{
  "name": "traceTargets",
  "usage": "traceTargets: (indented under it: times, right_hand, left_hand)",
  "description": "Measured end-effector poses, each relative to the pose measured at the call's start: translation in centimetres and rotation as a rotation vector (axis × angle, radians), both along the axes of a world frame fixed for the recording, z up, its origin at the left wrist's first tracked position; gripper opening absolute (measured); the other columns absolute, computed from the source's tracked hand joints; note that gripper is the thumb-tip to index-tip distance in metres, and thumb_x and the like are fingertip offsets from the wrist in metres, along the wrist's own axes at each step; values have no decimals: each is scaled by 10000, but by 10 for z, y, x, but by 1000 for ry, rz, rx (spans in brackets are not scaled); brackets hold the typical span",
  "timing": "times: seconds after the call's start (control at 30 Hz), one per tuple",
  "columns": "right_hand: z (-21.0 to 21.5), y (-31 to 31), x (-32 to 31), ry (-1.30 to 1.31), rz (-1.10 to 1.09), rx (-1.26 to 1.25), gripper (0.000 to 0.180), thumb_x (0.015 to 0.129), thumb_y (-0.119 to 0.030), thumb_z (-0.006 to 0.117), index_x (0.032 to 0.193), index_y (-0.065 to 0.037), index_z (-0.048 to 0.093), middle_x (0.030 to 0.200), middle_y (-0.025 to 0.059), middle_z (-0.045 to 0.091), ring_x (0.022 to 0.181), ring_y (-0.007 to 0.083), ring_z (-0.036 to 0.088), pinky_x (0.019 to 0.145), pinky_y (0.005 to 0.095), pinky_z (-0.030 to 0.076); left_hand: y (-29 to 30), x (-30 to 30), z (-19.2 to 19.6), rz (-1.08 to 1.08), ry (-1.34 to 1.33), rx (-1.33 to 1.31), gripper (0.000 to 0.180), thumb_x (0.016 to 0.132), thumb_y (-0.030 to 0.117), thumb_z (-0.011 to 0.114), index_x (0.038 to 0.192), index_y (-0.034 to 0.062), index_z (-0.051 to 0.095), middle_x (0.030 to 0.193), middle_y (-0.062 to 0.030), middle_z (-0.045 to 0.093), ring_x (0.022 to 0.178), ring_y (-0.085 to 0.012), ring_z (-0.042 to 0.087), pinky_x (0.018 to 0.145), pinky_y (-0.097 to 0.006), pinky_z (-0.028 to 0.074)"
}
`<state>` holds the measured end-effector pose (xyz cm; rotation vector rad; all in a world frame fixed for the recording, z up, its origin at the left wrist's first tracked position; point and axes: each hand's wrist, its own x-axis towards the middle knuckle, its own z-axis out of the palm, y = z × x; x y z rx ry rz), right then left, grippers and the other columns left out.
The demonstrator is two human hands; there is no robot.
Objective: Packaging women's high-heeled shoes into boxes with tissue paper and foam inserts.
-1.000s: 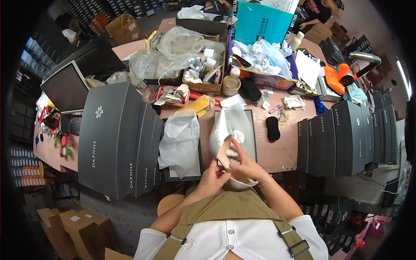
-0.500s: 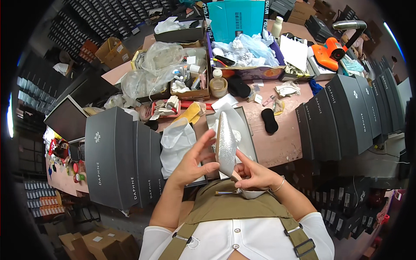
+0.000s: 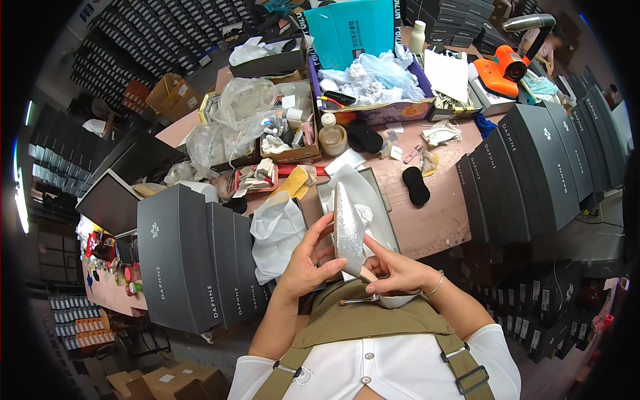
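Both hands are lifting the glittery shoe (image 3: 348, 230) higher than a moment ago; left hand (image 3: 308, 263) is gripping its side; right hand (image 3: 395, 270) is pinching its heel above the open box (image 3: 380, 200).

At the bottom middle of the frame, the person wears a white top (image 3: 373, 367) with short sleeves and small round buttons. Over it lies an olive-green apron (image 3: 373, 320) with wide straps and dark buckles. A thin silver bracelet (image 3: 437, 285) circles the right wrist.
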<state>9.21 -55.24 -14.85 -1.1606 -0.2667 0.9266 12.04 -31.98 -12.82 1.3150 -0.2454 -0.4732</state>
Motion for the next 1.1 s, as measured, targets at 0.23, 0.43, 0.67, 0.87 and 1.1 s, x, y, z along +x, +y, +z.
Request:
traceTargets:
  times: [0.23, 0.43, 0.67, 0.87, 1.1]
  right_hand:
    - [-7, 0, 5, 115, 41, 64, 1051, 843, -97, 675, 1477, -115, -164, 963, 76, 508, 808, 89, 500, 686, 206, 429]
    - [-8, 1, 5, 30, 40, 8, 1051, 830, -103, 678, 1478, -101, -150, 943, 92, 536, 798, 114, 531, 693, 230, 446]
    - [39, -33, 47, -580, 353, -436, 981, 718, -158, 623, 1496, -89, 31, 926, 210, 620, 822, 305, 620, 778, 344, 480]
    - [66, -34, 62, -886, 479, -643, 628, 740, -127, 522, 1362, -112, 440, 896, 218, 626, 818, 356, 611, 762, 432, 465]
    - [62, -31, 60, -900, 509, -648, 618, 741, -149, 536, 1353, -112, 458, 902, 215, 629, 824, 353, 616, 775, 432, 467]
  left_hand:
    - [-2, -1, -1, 49, 49, 27, 816, 786, 110, 717, 1442, 9, 243, 1438, -152, 322, 1340, -264, 331, 1050, -426, 372]
    - [-1, -1, 2, 59, 50, 12, 817, 786, 112, 713, 1444, 19, 238, 1431, -156, 329, 1342, -268, 323, 1053, -421, 358]
    - [-4, 2, -13, 207, 99, -142, 818, 779, 160, 720, 1442, 40, 257, 1352, -135, 400, 1242, -218, 403, 1041, -373, 340]
    - [-10, 4, -16, 261, 243, -271, 576, 840, 138, 650, 1340, 36, 383, 1201, -109, 546, 1054, -202, 589, 882, -371, 514]
    - [-5, -3, -17, 240, 281, -272, 594, 829, 119, 657, 1347, 34, 380, 1209, -113, 541, 1067, -202, 577, 893, -360, 500]
